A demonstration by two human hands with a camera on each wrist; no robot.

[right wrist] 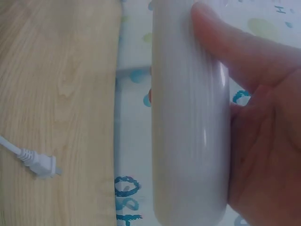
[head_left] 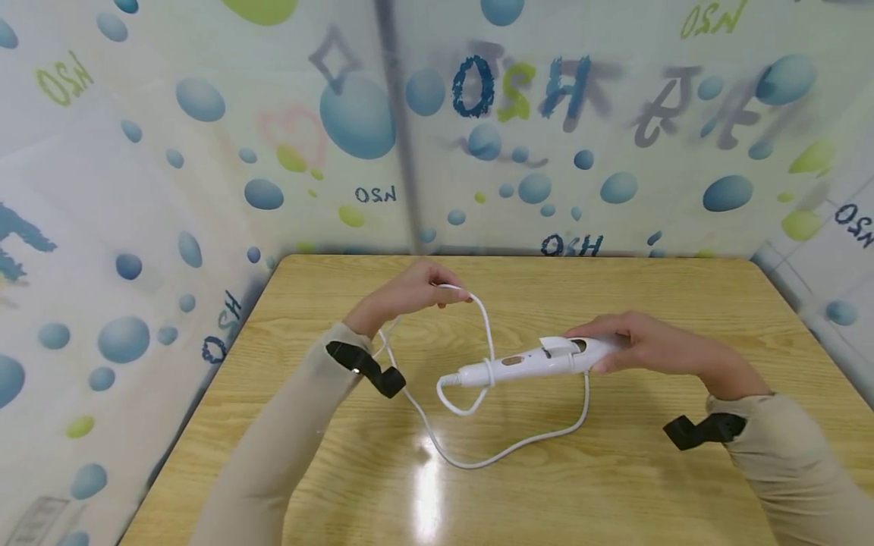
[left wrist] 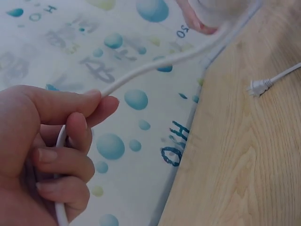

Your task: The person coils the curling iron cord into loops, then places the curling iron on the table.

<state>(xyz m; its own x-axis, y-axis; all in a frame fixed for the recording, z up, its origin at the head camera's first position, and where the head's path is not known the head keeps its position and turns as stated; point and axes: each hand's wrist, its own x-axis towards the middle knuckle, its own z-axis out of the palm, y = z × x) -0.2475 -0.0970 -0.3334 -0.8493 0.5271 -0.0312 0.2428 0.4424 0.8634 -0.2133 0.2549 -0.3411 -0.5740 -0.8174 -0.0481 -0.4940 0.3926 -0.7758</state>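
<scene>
A white curling iron (head_left: pixel 529 366) with a raised clamp lever (head_left: pixel 558 346) lies crosswise above the table. My right hand (head_left: pixel 631 343) grips its thick right end; the right wrist view shows the thumb along the smooth white casing (right wrist: pixel 190 122). Up and to the left, my left hand (head_left: pixel 423 288) pinches the white cord (left wrist: pixel 155 65) between thumb and forefinger, its other fingers curled over the cord. From the handle's left end the cord bends back and loops round the handle. On the tabletop lies the plug (left wrist: pixel 259 87), which I cannot make out in the head view.
Beneath both hands is a wooden table (head_left: pixel 355 485), with a slack stretch of cord curving low across the middle. A bubble-printed curtain (head_left: pixel 451 205) stands close behind the table's back edge and along its left side. Black wrist cameras (head_left: pixel 369 370) are strapped on both sleeves.
</scene>
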